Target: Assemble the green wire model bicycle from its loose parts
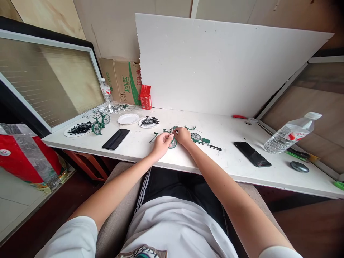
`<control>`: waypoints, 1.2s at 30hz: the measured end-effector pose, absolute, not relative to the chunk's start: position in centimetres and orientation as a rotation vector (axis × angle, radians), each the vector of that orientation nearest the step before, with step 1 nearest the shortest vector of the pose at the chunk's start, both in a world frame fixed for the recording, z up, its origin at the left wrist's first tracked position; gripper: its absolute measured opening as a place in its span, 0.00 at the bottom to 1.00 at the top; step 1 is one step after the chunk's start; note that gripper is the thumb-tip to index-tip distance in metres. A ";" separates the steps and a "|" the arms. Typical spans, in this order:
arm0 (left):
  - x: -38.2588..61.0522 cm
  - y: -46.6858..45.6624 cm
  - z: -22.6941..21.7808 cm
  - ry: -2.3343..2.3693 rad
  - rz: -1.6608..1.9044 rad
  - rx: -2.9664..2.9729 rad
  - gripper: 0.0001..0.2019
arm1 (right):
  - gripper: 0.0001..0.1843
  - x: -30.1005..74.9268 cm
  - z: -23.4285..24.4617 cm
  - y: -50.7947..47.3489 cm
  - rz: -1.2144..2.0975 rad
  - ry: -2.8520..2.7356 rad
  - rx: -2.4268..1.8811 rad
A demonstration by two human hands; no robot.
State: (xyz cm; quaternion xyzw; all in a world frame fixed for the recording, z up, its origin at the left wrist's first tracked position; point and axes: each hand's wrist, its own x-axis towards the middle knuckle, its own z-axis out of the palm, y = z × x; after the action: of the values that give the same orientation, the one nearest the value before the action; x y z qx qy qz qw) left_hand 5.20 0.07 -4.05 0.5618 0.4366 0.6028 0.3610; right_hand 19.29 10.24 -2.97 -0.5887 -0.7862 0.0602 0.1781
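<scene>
Over the table's front middle, my left hand (161,144) is closed around a small green model bicycle (153,138); its saddle end sticks out to the left and a spoked wheel (173,144) shows below the fingers. My right hand (183,136) meets it from the right, fingertips pinched at the bicycle's front; what they hold is too small to make out. Just right of that hand lie a loose spoked wheel (196,136), a green rear rack piece (205,141) and a thin dark strip (215,147). A curved green part (190,128) lies behind.
A finished-looking green model bicycle (100,123) stands at left beside a plate of black parts (70,132). Phones (116,139) (252,154) lie on both sides. Farther back are a white plate (128,119) and black parts (149,122). A water bottle (291,134) stands tilted-looking at right.
</scene>
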 end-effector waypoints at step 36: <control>7.1 -2.6 -3.4 0.875 1.299 1.387 0.28 | 0.24 25.5 -2.4 0.7 0.915 -1.639 -0.969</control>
State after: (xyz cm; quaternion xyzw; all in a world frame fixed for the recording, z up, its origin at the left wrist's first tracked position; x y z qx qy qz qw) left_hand 7.11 -2.56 -3.36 0.5738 0.3621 0.5373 0.5010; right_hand 25.46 0.70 -2.36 -0.3995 -0.6753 0.3769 0.4923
